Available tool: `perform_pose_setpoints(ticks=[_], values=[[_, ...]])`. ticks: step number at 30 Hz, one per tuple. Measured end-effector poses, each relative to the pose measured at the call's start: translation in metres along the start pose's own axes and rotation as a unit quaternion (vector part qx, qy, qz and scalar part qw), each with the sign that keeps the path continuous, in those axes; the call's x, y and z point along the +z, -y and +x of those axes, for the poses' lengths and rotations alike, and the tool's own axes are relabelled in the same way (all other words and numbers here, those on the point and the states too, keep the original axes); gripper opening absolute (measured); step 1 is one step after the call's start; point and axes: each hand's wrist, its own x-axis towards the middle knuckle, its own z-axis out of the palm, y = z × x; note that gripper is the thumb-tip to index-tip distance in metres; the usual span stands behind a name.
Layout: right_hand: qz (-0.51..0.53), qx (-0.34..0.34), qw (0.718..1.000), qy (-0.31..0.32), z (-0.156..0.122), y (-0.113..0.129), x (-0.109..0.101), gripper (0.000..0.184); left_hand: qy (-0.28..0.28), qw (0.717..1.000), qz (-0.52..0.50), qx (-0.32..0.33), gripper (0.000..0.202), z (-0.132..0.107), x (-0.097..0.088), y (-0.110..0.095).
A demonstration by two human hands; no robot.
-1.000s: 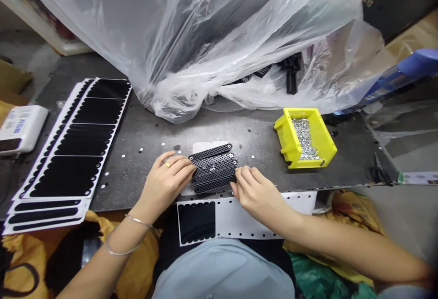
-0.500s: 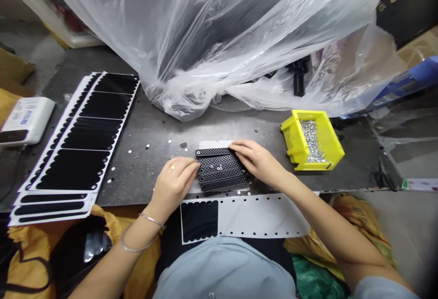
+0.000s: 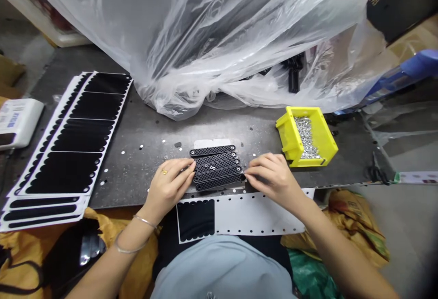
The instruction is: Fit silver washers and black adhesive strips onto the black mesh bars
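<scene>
Several black mesh strips (image 3: 215,167) lie side by side on the grey work table (image 3: 143,171), with small holes at their ends. My left hand (image 3: 169,185) presses its fingertips against the strips' left ends. My right hand (image 3: 270,176) sits at their right end, its fingertips touching the lowest strips. Below them lies a white backing sheet (image 3: 256,214) with a black scalloped patch (image 3: 195,220), partly under my right wrist.
Long sheets of black scalloped pads (image 3: 70,139) lie at the table's left. A yellow bin (image 3: 318,144) of small silver parts stands to the right. Clear plastic sheeting (image 3: 205,39) hangs along the back, and scissors (image 3: 376,176) lie near the right edge.
My right hand has moved from the top of the strips to their right end. The strips now lie more evenly aligned. The view has shifted slightly.
</scene>
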Motion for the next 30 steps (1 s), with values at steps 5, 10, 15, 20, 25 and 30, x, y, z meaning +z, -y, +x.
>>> perform_pose_setpoints(ticks=[5,10,15,20,25,30], values=[[-0.018,0.039,0.998,-0.036,-0.015,-0.011,0.001,0.011,-0.003,1.0,-0.002,0.002,0.027,0.016,-0.003,-0.001],[0.049,0.177,0.98,-0.078,-0.03,-0.042,-0.008,0.018,0.074,0.994,-0.018,0.08,0.026,0.039,-0.007,-0.005],[0.092,0.145,0.983,-0.069,-0.035,-0.018,-0.002,0.018,0.053,0.996,-0.039,0.065,0.015,0.043,-0.009,-0.006],[0.093,0.054,0.993,-0.04,0.01,0.028,0.036,0.016,0.046,0.998,-0.009,0.05,0.013,0.031,-0.016,-0.005],[0.068,0.034,0.997,0.029,0.045,0.034,0.054,0.015,0.022,0.996,0.043,0.074,0.017,0.016,-0.017,-0.004],[0.068,-0.008,0.997,0.041,0.047,0.039,0.056,0.016,0.021,0.998,0.024,0.059,0.035,0.003,-0.013,-0.007]])
